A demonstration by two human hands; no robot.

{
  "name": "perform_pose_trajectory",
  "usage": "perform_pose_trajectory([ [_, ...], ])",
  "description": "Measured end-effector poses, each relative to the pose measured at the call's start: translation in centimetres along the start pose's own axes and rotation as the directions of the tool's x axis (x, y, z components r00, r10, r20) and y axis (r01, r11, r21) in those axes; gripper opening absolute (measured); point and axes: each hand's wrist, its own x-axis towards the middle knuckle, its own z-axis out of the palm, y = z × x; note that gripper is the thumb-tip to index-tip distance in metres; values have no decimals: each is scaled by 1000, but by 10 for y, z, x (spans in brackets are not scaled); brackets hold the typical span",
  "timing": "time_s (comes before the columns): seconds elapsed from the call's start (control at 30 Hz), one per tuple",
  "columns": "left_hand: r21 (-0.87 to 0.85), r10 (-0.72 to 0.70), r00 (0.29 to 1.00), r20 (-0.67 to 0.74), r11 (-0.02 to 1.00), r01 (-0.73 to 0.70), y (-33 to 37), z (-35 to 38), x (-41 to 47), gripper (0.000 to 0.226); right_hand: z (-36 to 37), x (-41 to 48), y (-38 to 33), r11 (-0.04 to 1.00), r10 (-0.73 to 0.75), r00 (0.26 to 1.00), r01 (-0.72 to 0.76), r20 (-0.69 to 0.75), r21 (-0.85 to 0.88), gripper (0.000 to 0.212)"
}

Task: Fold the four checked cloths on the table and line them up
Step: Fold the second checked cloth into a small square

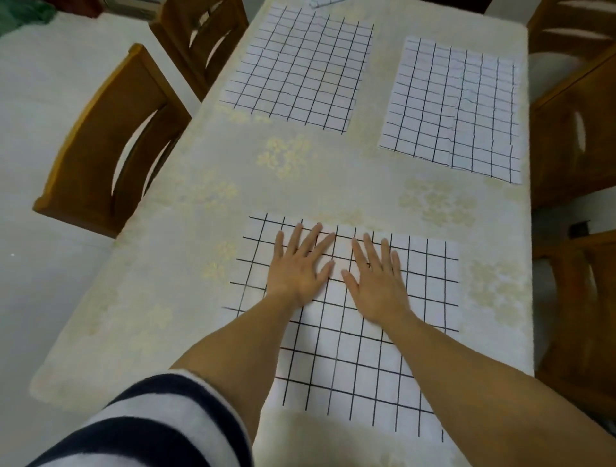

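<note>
- The left hand (298,270) and right hand (378,286) lie flat, fingers spread, on the near cloth (423,286), lower middle.
- The arms (233,346) hide part of it.
- It is white with black squares, open on the bench (160,266).
- The middle cloth (300,70) and right cloth (453,106) lie open higher up.
- The top edge cuts off the fourth cloth (320,3).

A: Fourth white cloth with black checks (319,3)?
B: Crumpled sliver at far edge of cream floral-covered table (186,233); rest cut off by frame top.
A: Near-edge white black-grid cloth (336,333)?
B: Middle hidden under flat left hand (298,266), right hand (376,283), both forearms (466,383).
A: Else?
B: Brown wooden chairs (553,150) on the right cropped. Small dark floor object (580,228): too small to tell.
</note>
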Motion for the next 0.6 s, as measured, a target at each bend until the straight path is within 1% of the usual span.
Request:
perform_pose_trajectory([
  [0.07, -6, -7, 1000, -14, 1000, 7, -4, 2, -2, 61, 1, -1, 12, 999, -18, 1000, 18, 4, -36, 69],
  [0.17, -11, -5, 1000, 1, 1000, 5, -2, -1, 2, 63, -2, 4, 14, 998, -31, 999, 32, 13, -62, 72],
  [0.27, 9, -9, 1000, 5, 1000, 9, -4, 0, 1, 66, -4, 4, 12, 997, -20, 999, 23, 35, -75, 82],
  [0.4, 2, 5, 998, 57, 1000, -5, -3, -4, 9, 74, -12, 12, 17, 994, -49, 991, 60, 123, -92, 97],
  [0.47, -1, 28, 993, 117, 1000, -28, -6, -13, 14, 78, -22, 16, 16, 994, -36, 985, 54, 171, -99, 100],
  [0.5, 17, 36, 991, 129, 999, -39, -7, -16, 12, 77, -27, 14, 11, 995, -24, 986, 40, 163, -93, 100],
  [0.53, 47, 41, 994, 104, 998, -46, -4, -21, 7, 75, -31, 7, 1, 997, -21, 992, 29, 121, -66, 97],
  [0.6, 68, 47, 999, -12, 997, -46, 11, -26, -11, 68, -31, -15, -26, 998, -44, 997, 47, -55, 48, 81],
])
